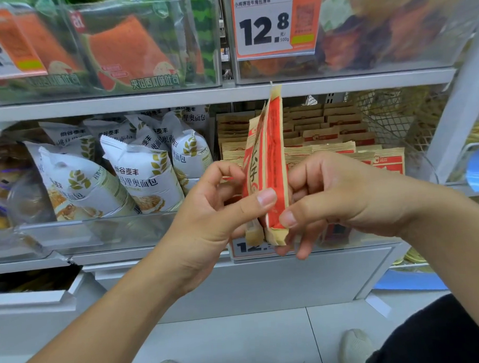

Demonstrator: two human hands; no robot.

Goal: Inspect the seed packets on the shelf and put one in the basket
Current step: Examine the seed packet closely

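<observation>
Held upright and edge-on between both hands, in front of the middle shelf (256,88): two seed packets (267,163), red and tan, pressed face to face, or so it seems from this narrow side view. Left hand (214,207) clamped on the nearer packet's lower half, thumb (261,201) laid across the red face, fingers curled behind. Right hand (340,193) clamped on the other side, thumb tip (288,219) pinching the lower edge, lower fingers hooked beneath the bottom seam. Top seal well above both grips, reaching up to the shelf lip.

Directly behind, in a clear bin, rows of matching packets (327,133) standing on edge, tightly packed. To the left, another clear bin (98,231) holding white bread bags (139,174) printed with wheat ears, leaning on one another. Above, clear bins with watermelon-patterned toast packs (134,54) on the left and blurred orange-brown snack bags (385,29) on the right, behind a price tag (264,23) reading 12.8.
</observation>
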